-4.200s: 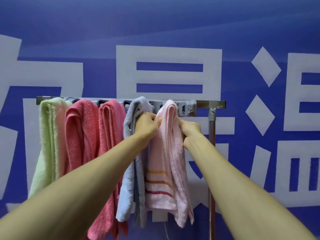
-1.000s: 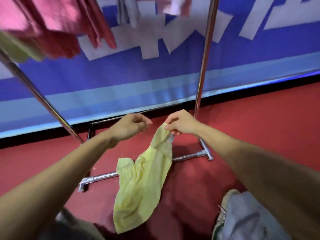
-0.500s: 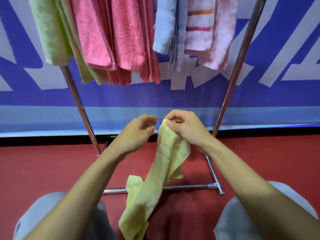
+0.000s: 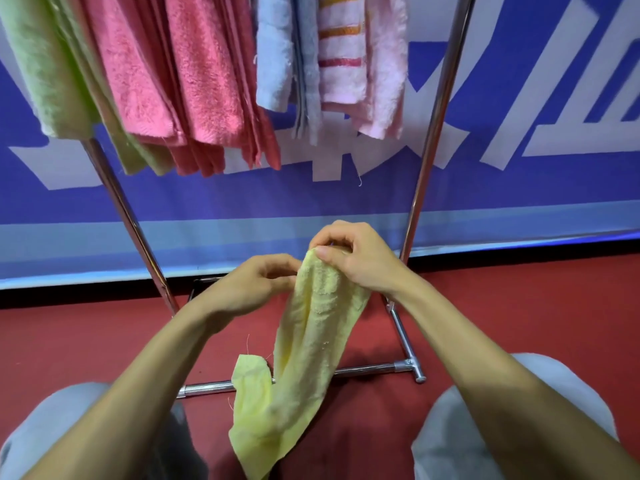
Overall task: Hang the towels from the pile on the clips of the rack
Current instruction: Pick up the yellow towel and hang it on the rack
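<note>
My only feed: the wide-angle head camera, held low, faces forward and down, close over the left hand [image 4: 247, 289] and right hand [image 4: 362, 263], knees [image 4: 450, 441] at the bottom corners, rack [image 4: 434, 133] and hanging towels [image 4: 201, 71] above, floor [image 4: 536, 313] and banner [image 4: 519, 188] beyond.

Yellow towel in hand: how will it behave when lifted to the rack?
Likely floppy: the yellow towel droops in folds below the pinch of the right hand. Probably light, since a fingertip pinch carries it. Its loose lower corner will likely swing, and the frayed threads could snag.

right hand [image 4: 360, 263] pinching yellow towel's [image 4: 308, 358] top, left hand [image 4: 247, 289] curled at its edge, pink towels [image 4: 201, 81] hanging above
</note>
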A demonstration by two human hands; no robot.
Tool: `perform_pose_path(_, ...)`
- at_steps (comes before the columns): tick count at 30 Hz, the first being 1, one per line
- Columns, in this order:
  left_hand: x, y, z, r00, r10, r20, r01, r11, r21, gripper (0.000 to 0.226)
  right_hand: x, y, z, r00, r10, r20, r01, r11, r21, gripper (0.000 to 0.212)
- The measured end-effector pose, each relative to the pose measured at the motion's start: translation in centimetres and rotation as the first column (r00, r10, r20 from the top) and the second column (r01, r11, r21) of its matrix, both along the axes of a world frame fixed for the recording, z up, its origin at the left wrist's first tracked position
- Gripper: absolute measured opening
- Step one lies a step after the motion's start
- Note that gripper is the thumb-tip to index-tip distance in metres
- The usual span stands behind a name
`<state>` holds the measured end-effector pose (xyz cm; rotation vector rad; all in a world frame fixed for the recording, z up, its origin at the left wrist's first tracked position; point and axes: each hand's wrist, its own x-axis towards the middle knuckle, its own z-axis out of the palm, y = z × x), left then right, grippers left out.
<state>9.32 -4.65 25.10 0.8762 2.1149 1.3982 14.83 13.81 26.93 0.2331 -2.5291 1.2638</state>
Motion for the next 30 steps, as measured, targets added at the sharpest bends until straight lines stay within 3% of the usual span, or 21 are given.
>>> perform_pose_path(4,0.2,0.6,-0.5,1.0,0.019,-0.012,-0.02,0.999,-0.032,0.002,0.7,1.5,0.1,1.0,-0.014,-0.012,0.014,1.0,0.015,0.009)
perform_pose_path(8,0.8,1.7,0.2,0.996,-0.012,0.085,0.003,0.994,0.112,0.009,1.1,1.7,0.4,0.999,0.039,0.005,-0.039,0.998,0.049,0.013)
perform_pose_path(12,0.7,1.4,0.6,0.989,-0.091,0.115,0.08,0.992,0.097,0.029,1.1,1.4,0.9,0.998,0.053,-0.016,-0.052,0.997,0.051,0.013)
perform_pose_path(14,0.8,1.0,0.7,0.987,-0.15,0.055,0.148,0.988,0.039,0.018,1.1,1.4,1.1,0.998,0.063,-0.026,-0.062,0.997,0.041,0.014)
perform_pose_path(16,0.8,0.9,0.6,0.995,-0.101,-0.004,0.101,0.995,0.012,0.003,1.1,1.5,1.1,0.998,0.054,-0.031,-0.053,0.998,0.036,0.014)
perform_pose_path(18,0.4,0.8,0.3,0.988,0.002,-0.153,-0.01,0.998,-0.054,0.014,1.0,1.6,0.8,0.999,-0.003,-0.038,0.005,0.999,0.035,0.016)
perform_pose_path(20,0.0,0.6,0.0,0.916,0.07,-0.394,-0.148,0.974,-0.172,0.023,0.8,1.7,0.6,0.996,-0.071,-0.047,0.073,0.997,0.04,0.018)
perform_pose_path(22,-0.2,0.3,-0.2,0.873,0.058,-0.485,-0.19,0.955,-0.228,0.025,0.6,1.9,0.5,0.991,-0.12,-0.06,0.122,0.992,0.038,0.017)
perform_pose_path(26,-0.6,-0.4,0.0,0.904,-0.003,-0.428,-0.128,0.952,-0.277,0.02,0.6,2.6,1.0,0.972,-0.217,-0.093,0.202,0.968,-0.15,0.018)
perform_pose_path(30,-1.0,-0.8,0.1,0.904,0.042,-0.426,-0.178,0.942,-0.285,0.018,0.7,3.6,1.3,0.93,-0.358,-0.085,0.306,0.88,-0.362,0.025)
